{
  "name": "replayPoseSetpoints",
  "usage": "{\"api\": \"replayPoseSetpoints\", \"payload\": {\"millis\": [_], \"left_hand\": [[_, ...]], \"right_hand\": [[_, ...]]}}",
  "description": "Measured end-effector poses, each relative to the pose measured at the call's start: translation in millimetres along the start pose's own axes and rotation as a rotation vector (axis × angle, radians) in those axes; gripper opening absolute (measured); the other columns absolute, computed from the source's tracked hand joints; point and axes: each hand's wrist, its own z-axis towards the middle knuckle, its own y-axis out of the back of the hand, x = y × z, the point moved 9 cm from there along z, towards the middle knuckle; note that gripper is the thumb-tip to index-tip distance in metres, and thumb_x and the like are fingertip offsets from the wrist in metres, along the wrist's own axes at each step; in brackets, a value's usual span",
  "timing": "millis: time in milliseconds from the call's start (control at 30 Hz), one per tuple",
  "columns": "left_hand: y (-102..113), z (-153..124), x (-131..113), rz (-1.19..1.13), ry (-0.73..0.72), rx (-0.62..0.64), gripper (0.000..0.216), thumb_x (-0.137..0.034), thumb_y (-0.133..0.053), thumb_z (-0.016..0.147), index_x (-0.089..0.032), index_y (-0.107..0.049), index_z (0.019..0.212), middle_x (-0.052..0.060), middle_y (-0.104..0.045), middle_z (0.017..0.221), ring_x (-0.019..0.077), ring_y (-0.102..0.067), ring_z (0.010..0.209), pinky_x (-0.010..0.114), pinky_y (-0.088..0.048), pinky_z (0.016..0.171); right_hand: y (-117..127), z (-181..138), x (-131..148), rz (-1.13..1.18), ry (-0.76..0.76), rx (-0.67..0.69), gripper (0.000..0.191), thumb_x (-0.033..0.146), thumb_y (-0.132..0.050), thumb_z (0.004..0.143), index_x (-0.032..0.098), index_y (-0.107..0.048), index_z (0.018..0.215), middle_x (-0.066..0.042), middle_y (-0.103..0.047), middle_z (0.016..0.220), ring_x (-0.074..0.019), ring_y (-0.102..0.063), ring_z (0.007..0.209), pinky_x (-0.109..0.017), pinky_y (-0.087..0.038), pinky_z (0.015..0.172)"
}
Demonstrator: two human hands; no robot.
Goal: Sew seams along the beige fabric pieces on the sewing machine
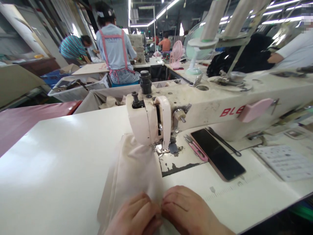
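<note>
A beige piece of fabric (137, 166) lies on the white table, its far right edge at the presser foot (162, 149) of a cream sewing machine (210, 104). Near the front edge, my left hand (138, 213) pinches the fabric with curled fingers. My right hand (188, 209) is right beside it, fingers also closed on the cloth's right edge. The two hands nearly touch at the fingertips, and the thumbs are mostly hidden. A stitched seam runs along the left side of the cloth.
Right of the needle lie pink-handled thread snips (199, 151), a phone (217, 153) and black tweezers (225, 142). A sheet with printed marks (285, 161) is farther right. Behind the table stand bins of cloth (78, 86), fans (195, 45) and a seated person in a pink apron (114, 49).
</note>
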Motion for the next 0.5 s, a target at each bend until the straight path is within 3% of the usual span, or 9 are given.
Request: {"api": "replayPoseSetpoints", "payload": {"millis": [67,200,367,500], "left_hand": [[-4.1,-2.4,14.1,0.06,0.019,0.046,0.027,-0.032,-0.039,0.099,-0.018,-0.06,0.09,0.003,-0.065,0.075,0.0151,-0.058,0.069,0.026,-0.048,0.065],[-10.5,-7.7,30.5,0.177,-0.048,0.128,0.024,-0.025,-0.041,0.098,-0.022,-0.063,0.109,0.005,-0.067,0.105,0.0185,-0.058,0.098,0.033,-0.045,0.088],[-7.5,-6.3,39.8,0.104,-0.116,0.096,0.023,-0.02,-0.044,0.098,-0.022,-0.063,0.109,0.003,-0.068,0.109,0.0162,-0.057,0.11,0.036,-0.035,0.109],[-7.4,0.9,52.3,0.074,-0.104,0.157,0.025,-0.02,-0.043,0.097,-0.024,-0.061,0.114,0.003,-0.066,0.115,0.0171,-0.053,0.118,0.041,-0.029,0.115]], "right_hand": [[-5.7,3.9,-2.5,-0.091,0.043,0.028,0.036,0.017,-0.035,0.1,0.016,-0.065,0.078,-0.005,-0.07,0.073,-0.0166,-0.065,0.07,-0.026,-0.055,0.069],[-9.2,8.5,-7.3,-0.146,0.077,0.053,0.032,0.014,-0.039,0.099,0.016,-0.067,0.083,-0.004,-0.072,0.074,-0.0164,-0.067,0.072,-0.024,-0.057,0.071],[-1.1,17.6,-13.3,-0.135,0.128,0.097,0.03,0.012,-0.037,0.099,0.01,-0.066,0.105,-0.011,-0.075,0.096,-0.0189,-0.068,0.093,-0.026,-0.056,0.089],[2.8,26.4,-19.5,-0.177,0.183,0.104,0.032,0.01,-0.036,0.099,0.007,-0.067,0.107,-0.012,-0.074,0.101,-0.0202,-0.068,0.098,-0.029,-0.055,0.093]]}}
